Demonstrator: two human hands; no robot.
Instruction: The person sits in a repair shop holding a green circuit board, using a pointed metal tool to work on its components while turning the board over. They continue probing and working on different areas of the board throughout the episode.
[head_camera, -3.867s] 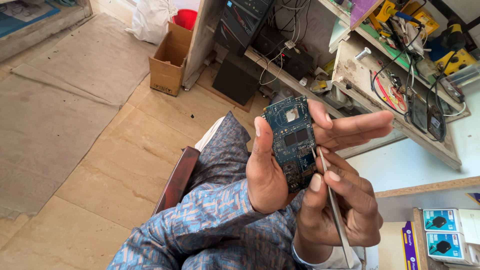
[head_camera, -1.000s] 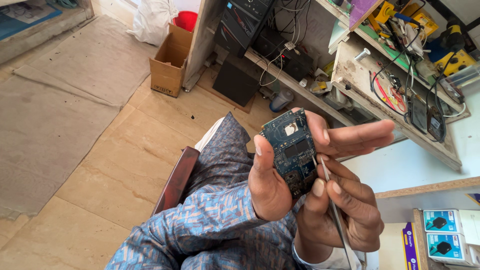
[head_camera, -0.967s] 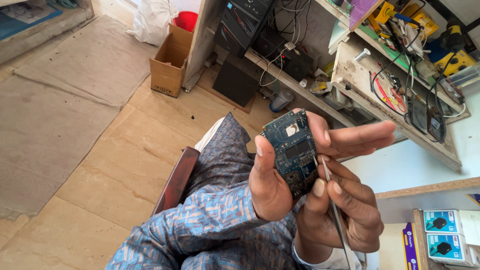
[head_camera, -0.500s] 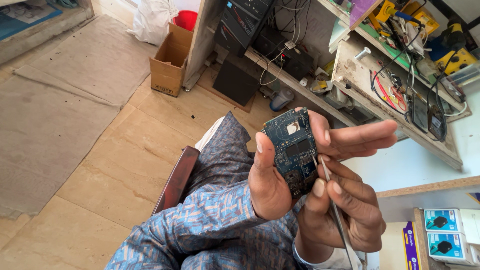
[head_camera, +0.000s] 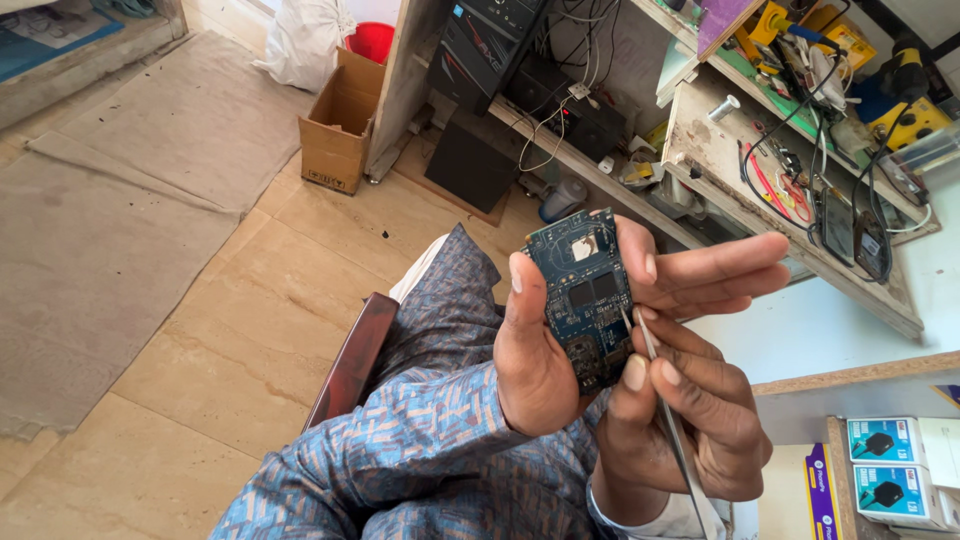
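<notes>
The left hand pinches a bare blue circuit board upright between thumb and fingers while the right hand closes on thin metal tweezers whose tip touches the board's edge, work seemingly midway, and a brown cardboard box stands open by the desk, contents unseen.

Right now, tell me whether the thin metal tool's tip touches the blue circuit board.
Touching: the head view shows the thin metal tool meeting the blue circuit board at its right edge.
</notes>
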